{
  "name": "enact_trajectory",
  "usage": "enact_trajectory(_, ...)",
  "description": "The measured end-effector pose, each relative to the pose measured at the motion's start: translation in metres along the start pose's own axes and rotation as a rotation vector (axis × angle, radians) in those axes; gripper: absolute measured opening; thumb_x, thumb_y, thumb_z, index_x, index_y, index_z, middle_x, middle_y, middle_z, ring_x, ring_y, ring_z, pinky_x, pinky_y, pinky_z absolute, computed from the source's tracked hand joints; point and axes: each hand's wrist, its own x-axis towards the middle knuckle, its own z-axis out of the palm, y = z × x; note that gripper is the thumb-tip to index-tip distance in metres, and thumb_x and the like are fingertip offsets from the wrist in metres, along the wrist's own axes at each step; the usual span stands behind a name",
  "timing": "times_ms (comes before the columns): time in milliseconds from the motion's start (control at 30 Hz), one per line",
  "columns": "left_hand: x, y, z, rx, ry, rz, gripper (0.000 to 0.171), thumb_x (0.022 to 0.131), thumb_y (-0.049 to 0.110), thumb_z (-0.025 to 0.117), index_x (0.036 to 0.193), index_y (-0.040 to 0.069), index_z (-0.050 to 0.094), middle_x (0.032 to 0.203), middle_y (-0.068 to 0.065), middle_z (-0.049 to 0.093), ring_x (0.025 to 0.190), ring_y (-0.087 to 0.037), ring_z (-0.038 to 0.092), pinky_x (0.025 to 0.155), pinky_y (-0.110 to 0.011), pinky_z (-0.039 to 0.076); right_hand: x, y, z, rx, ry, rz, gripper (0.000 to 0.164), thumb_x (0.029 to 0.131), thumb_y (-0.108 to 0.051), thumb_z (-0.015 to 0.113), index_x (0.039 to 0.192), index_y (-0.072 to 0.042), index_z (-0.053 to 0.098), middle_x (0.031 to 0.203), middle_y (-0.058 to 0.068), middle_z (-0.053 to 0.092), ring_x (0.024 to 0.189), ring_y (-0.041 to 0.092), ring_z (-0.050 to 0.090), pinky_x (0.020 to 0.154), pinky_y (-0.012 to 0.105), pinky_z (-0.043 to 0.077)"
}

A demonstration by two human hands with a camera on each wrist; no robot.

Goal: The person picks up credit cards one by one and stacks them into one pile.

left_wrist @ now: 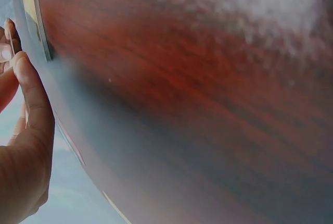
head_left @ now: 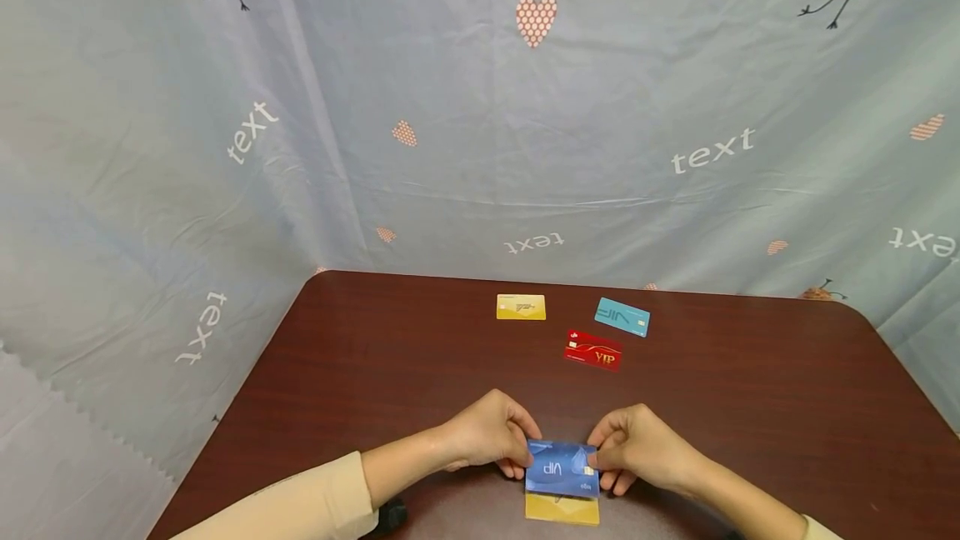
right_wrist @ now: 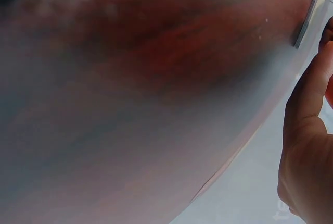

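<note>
A blue VIP card (head_left: 555, 468) is held between both hands near the table's front edge, its lettering upside down in the head view. My left hand (head_left: 491, 433) pinches its left end with thumb and fingers. At the opposite end, my right hand (head_left: 637, 450) pinches the card by the chip. Beneath it, a yellow card (head_left: 562, 510) sticks out on the near side, topping a small stack. The left wrist view shows that stack (left_wrist: 36, 23) lying on the table, apart from the raised card above it. In the right wrist view, the stack's edge (right_wrist: 312, 14) appears beside my fingers.
Farther back on the dark wooden table (head_left: 390, 365) lie a yellow card (head_left: 521, 307), a light blue VIP card (head_left: 622, 317) and a red VIP card (head_left: 593, 350). A grey patterned curtain (head_left: 450, 190) hangs behind the table and along its left side.
</note>
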Motion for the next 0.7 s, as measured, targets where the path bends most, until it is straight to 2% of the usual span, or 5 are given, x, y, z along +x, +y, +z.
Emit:
enact_trajectory(300,-0.0016,-0.0034,0.0059,0.038,0.005,-0.02,0.017,0.081,-0.02,0.073,0.093,-0.007,0.074,0.07,-0.016,0.072,0.05,-0.012,0.063,0.048,-0.023,0.057,-0.0027,0.0038,0.0039,-0.004,-0.038,-0.008,0.014,0.091,0.001,0.075,0.097,0.01,0.067,0.072,0.013,0.069,0.057,0.015,0.067,0.05,0.023,0.057)
enact_trajectory(700,-0.0045,-0.004,0.0102,0.053,-0.002,-0.029,0.018,0.081,-0.022,0.07,0.09,-0.007,0.072,0.069,-0.017,0.071,0.05,-0.013,0.063,0.047,-0.02,0.055,-0.0046,0.0075,0.0065,-0.041,-0.067,-0.01,0.009,0.092,0.001,0.075,0.094,0.006,0.067,0.07,0.014,0.068,0.056,0.014,0.066,0.049,0.023,0.057)
